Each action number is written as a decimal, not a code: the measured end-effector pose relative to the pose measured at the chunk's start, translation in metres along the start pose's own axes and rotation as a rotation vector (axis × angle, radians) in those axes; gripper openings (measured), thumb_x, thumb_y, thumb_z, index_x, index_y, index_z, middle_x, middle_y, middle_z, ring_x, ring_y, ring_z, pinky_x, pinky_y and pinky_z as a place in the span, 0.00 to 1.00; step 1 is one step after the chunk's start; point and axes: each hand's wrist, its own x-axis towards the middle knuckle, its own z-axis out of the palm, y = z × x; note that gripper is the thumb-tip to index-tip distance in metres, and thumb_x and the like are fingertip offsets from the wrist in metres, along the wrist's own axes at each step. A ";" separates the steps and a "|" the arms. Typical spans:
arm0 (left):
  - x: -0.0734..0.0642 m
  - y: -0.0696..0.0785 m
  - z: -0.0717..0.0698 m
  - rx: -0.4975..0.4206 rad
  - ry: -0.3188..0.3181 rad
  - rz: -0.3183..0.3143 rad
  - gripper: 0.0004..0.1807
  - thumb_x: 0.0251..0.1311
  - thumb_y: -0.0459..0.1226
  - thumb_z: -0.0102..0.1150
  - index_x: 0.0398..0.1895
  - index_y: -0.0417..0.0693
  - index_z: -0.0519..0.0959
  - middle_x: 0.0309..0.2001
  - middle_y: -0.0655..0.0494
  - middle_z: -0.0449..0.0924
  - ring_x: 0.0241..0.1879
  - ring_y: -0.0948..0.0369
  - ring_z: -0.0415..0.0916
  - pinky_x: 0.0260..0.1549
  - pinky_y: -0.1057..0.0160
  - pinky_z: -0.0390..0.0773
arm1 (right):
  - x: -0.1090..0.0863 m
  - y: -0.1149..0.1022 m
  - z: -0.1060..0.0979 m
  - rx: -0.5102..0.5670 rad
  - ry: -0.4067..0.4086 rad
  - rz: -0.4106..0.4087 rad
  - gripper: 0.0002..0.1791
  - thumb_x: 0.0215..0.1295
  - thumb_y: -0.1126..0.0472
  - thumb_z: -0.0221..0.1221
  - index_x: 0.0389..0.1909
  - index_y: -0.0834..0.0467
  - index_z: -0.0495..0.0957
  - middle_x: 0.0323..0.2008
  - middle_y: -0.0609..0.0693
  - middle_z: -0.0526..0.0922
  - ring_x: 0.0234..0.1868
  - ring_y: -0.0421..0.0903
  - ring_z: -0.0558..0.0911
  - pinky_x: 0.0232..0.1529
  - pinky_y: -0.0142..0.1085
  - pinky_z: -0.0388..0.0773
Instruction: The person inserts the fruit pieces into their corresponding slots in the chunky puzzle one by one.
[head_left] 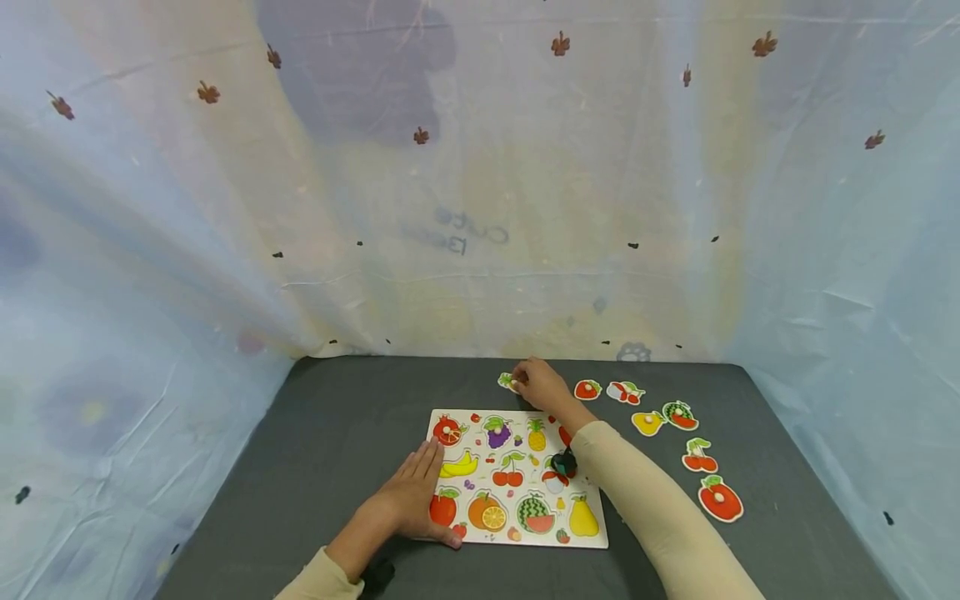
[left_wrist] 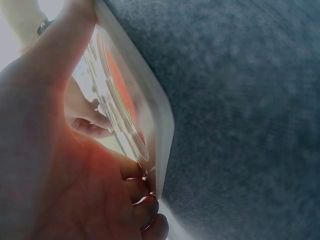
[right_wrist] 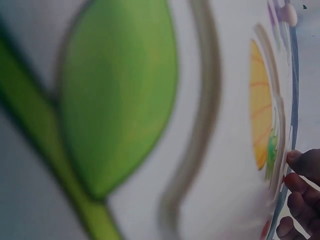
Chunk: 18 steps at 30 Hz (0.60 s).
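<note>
At the lower centre of the frame, the left hand (head_left: 415,498) rests, fingers extended, on the left edge of a fruit puzzle board (head_left: 495,538) on the grey bench (head_left: 337,450). Above the board, the right hand (head_left: 546,389) pinches a green-leafed puzzle piece (head_left: 506,381), partly hidden. A pear piece (head_left: 647,424), watermelon piece (head_left: 680,415) and cherry piece (head_left: 699,459) lie at lower right.

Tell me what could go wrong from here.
The right sleeve, reaching over the board, might nudge it despite the left hand. The leafy piece could slip from the right hand. The pear piece and watermelon piece lie close; grabbing one may shift the other.
</note>
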 end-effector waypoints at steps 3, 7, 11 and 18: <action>-0.001 0.003 -0.002 0.028 -0.002 -0.019 0.82 0.39 0.74 0.78 0.86 0.34 0.47 0.87 0.39 0.43 0.86 0.44 0.40 0.84 0.43 0.46 | -0.002 -0.001 -0.001 0.003 -0.003 -0.015 0.07 0.77 0.58 0.66 0.49 0.56 0.85 0.47 0.51 0.80 0.49 0.48 0.82 0.55 0.47 0.85; 0.000 0.002 -0.002 0.024 -0.002 -0.023 0.83 0.38 0.74 0.79 0.86 0.34 0.47 0.87 0.39 0.43 0.86 0.44 0.39 0.84 0.42 0.45 | -0.005 -0.004 -0.004 0.003 0.005 -0.023 0.06 0.77 0.58 0.66 0.47 0.55 0.85 0.46 0.51 0.81 0.47 0.48 0.82 0.53 0.46 0.85; 0.003 -0.003 0.003 -0.015 0.005 -0.002 0.87 0.35 0.79 0.76 0.87 0.36 0.44 0.87 0.39 0.40 0.86 0.43 0.36 0.84 0.40 0.41 | -0.009 -0.006 -0.008 0.005 0.012 -0.018 0.05 0.77 0.57 0.67 0.45 0.55 0.84 0.45 0.50 0.80 0.45 0.47 0.81 0.50 0.45 0.84; 0.003 -0.003 0.003 -0.019 -0.007 -0.008 0.86 0.35 0.77 0.77 0.87 0.36 0.44 0.87 0.38 0.40 0.86 0.43 0.36 0.84 0.41 0.41 | -0.017 -0.006 -0.013 0.014 0.031 -0.025 0.05 0.76 0.57 0.67 0.45 0.55 0.85 0.44 0.50 0.80 0.45 0.47 0.81 0.48 0.45 0.84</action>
